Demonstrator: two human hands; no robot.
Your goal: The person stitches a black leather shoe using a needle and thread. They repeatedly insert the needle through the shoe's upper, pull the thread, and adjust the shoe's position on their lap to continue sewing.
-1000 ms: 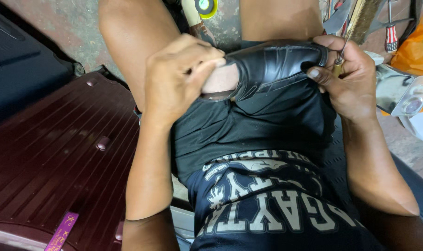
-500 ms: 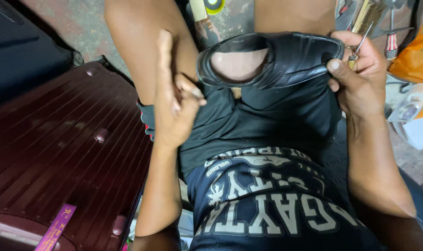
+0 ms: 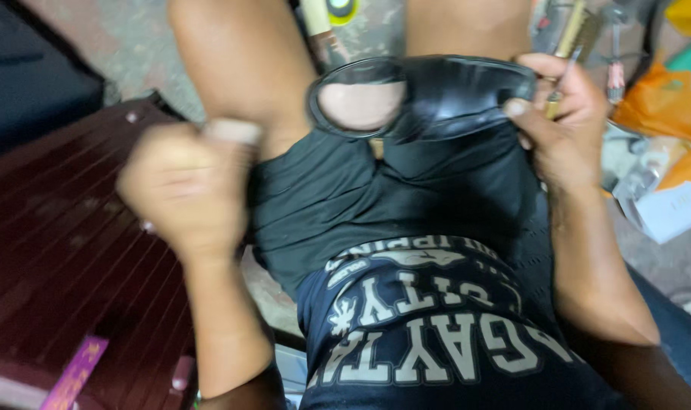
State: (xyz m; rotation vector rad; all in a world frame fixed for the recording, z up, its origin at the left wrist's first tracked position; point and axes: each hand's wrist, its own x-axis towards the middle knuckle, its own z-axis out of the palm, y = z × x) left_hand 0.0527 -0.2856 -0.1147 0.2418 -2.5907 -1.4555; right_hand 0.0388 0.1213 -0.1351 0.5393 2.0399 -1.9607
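Observation:
A black leather shoe (image 3: 452, 95) lies across my lap, its opening facing up and to the left. My right hand (image 3: 562, 125) grips the shoe's right end, with a thin tool tucked between the fingers. My left hand (image 3: 186, 190) is blurred and closed into a fist, off the shoe, over the edge of a dark red suitcase (image 3: 64, 258). I cannot tell whether the fist holds anything. My bare knees and dark shorts fill the middle.
A dark case (image 3: 26, 83) sits at the upper left. Tools with wooden and red handles (image 3: 588, 38), orange bags (image 3: 657, 114) and a white box (image 3: 672, 209) lie on the floor to the right. A pink strip (image 3: 75, 372) lies on the suitcase.
My left hand has left the shoe's opening and swung down and left, closing into a fist above the suitcase. The right hand keeps its grip on the shoe.

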